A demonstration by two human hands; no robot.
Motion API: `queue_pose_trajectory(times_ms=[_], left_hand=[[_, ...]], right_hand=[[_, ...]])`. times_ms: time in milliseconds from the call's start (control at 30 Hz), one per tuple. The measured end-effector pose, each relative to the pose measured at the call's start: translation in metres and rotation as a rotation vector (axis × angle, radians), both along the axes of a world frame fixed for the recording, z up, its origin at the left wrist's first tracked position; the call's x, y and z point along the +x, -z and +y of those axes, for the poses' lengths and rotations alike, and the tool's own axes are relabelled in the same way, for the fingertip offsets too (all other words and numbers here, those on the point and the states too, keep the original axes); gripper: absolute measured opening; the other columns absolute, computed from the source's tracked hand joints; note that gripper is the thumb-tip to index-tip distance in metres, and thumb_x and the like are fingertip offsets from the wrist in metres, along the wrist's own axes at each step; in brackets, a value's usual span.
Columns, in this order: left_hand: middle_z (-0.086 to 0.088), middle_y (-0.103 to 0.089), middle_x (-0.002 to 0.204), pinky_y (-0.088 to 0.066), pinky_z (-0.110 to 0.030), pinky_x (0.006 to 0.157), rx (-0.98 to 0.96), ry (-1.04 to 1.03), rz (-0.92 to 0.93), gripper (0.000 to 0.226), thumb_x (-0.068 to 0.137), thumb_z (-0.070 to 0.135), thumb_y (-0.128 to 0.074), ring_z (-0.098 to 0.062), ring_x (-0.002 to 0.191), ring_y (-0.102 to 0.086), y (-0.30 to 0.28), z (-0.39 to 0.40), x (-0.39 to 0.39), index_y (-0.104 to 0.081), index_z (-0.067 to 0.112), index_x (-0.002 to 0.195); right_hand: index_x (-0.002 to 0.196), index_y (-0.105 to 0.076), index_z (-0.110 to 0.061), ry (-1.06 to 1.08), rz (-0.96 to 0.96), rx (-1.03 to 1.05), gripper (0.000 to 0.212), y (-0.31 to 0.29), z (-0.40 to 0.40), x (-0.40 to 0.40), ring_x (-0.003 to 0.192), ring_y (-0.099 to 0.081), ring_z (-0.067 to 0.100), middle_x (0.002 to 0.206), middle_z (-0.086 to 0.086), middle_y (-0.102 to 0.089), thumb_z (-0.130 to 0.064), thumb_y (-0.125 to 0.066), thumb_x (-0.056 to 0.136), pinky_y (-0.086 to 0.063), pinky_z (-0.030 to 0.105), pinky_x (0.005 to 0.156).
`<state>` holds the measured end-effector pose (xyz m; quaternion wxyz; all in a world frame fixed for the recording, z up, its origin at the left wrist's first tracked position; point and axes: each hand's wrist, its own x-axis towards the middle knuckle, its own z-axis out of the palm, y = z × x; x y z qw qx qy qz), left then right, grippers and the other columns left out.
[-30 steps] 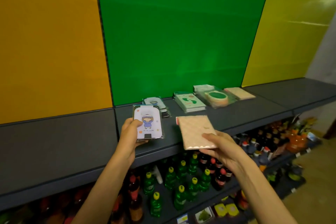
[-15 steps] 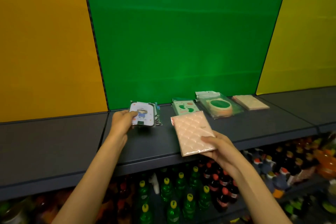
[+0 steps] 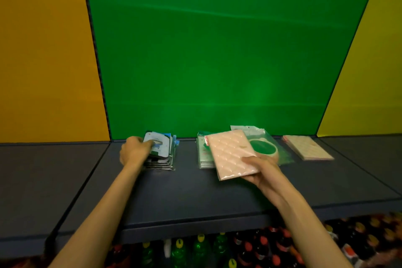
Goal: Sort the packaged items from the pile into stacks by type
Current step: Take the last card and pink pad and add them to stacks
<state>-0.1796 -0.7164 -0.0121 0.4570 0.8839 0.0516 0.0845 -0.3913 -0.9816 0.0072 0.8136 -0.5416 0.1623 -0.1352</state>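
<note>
left hand (image 3: 134, 152) on the card stack (image 3: 160, 154), right hand (image 3: 263, 168) holding a pink quilted packet (image 3: 231, 154) above the shelf (image 3: 178, 193).

pink packet is a flat rectangle with a diamond-stitched surface, long axis running away from the person and tilted a bit left, far end over the pale green stack (image 3: 202, 156); right thumb lies on its near right corner, fingers curled under. left fingers grip the top white cartoon card, glossy with rounded corners, sitting on its stack. bagged green round item (image 3: 264, 148) is just behind the packet; matching pink stack (image 3: 307, 147) lies well to the right.
</note>
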Motion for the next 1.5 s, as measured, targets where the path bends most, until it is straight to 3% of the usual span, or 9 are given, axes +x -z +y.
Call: queue_pose_trajectory(times_ms=[167,300,400,633,767,967,1167,1367,1500], left_hand=[[-0.015,-0.062,0.117,-0.044,-0.046,0.094,0.395,-0.063,-0.027,0.041,0.082,0.044,-0.069,-0.036,0.115,-0.050,0.007,-0.012,0.003,-0.073,0.019,0.114],[-0.017,-0.058,0.125,-0.041,-0.047,0.095,0.550,0.008,-0.186,0.042,0.087,0.040,-0.062,-0.038,0.118,-0.048,-0.012,-0.050,-0.009,-0.067,0.021,0.124],[-0.011,-0.061,0.130,-0.046,-0.046,0.096,0.562,0.258,-0.321,0.046,0.088,0.047,-0.061,-0.035,0.120,-0.053,-0.026,-0.099,-0.025,-0.066,0.024,0.127],[0.002,-0.062,0.134,-0.046,-0.041,0.096,0.635,0.519,-0.430,0.063,0.082,0.064,-0.039,-0.025,0.121,-0.058,-0.038,-0.235,-0.089,-0.063,0.030,0.129],[0.003,-0.058,0.140,-0.045,-0.043,0.101,0.661,0.533,-0.419,0.063,0.084,0.065,-0.038,-0.022,0.125,-0.054,-0.034,-0.299,-0.111,-0.058,0.032,0.134],[0.004,-0.062,0.134,-0.047,-0.041,0.098,0.648,0.489,-0.385,0.056,0.086,0.061,-0.042,-0.021,0.121,-0.056,-0.028,-0.348,-0.136,-0.062,0.031,0.128],[0.003,-0.062,0.132,-0.047,-0.039,0.095,0.668,0.448,-0.336,0.045,0.091,0.054,-0.050,-0.021,0.118,-0.057,-0.027,-0.358,-0.152,-0.061,0.032,0.128],[0.003,-0.062,0.132,-0.047,-0.041,0.095,0.665,0.427,-0.277,0.047,0.089,0.055,-0.049,-0.023,0.118,-0.058,-0.026,-0.357,-0.162,-0.062,0.031,0.127],[0.004,-0.061,0.134,-0.046,-0.040,0.096,0.665,0.393,-0.256,0.043,0.091,0.051,-0.053,-0.022,0.119,-0.057,-0.024,-0.352,-0.168,-0.061,0.032,0.128]], right_hand=[[0.116,-0.063,0.002,-0.024,-0.009,-0.006,0.028,0.000,-0.032,0.015,0.090,-0.072,0.021,0.096,0.010,-0.076,0.003,-0.060,0.088,-0.061,0.032,0.069],[0.118,-0.061,0.001,-0.008,0.002,-0.013,0.031,0.000,-0.070,0.018,0.096,-0.070,0.025,0.105,0.014,-0.073,0.002,-0.062,0.087,-0.062,0.033,0.071],[0.122,-0.060,0.003,-0.018,0.001,-0.016,0.035,-0.002,-0.106,0.014,0.100,-0.069,0.028,0.115,0.019,-0.070,0.002,-0.061,0.087,-0.061,0.035,0.072],[0.111,-0.063,-0.002,0.010,0.000,-0.032,0.020,-0.007,-0.214,-0.001,0.096,-0.070,0.023,0.105,0.011,-0.073,-0.002,-0.060,0.090,-0.061,0.033,0.072],[0.107,-0.065,-0.006,0.130,0.078,-0.239,0.017,-0.005,-0.284,-0.003,0.088,-0.067,0.025,0.096,0.011,-0.073,-0.009,-0.059,0.092,-0.055,0.042,0.078],[0.116,-0.061,-0.003,0.192,0.110,-0.406,0.026,0.011,-0.353,0.009,0.089,-0.064,0.021,0.105,0.012,-0.069,-0.009,-0.057,0.092,-0.050,0.031,0.066],[0.104,-0.057,-0.014,0.265,0.204,-0.702,0.020,0.035,-0.378,0.025,0.100,-0.062,0.031,0.112,0.014,-0.067,-0.019,-0.066,0.087,-0.052,0.041,0.086],[0.116,-0.062,-0.009,0.187,0.417,-1.202,0.047,0.048,-0.388,0.022,0.116,-0.047,0.036,0.122,0.018,-0.058,-0.043,-0.065,0.084,-0.039,0.036,0.087],[0.123,-0.061,-0.010,0.196,0.465,-1.349,0.054,0.046,-0.385,0.018,0.119,-0.039,0.035,0.126,0.017,-0.049,-0.048,-0.063,0.084,-0.039,0.040,0.092]])
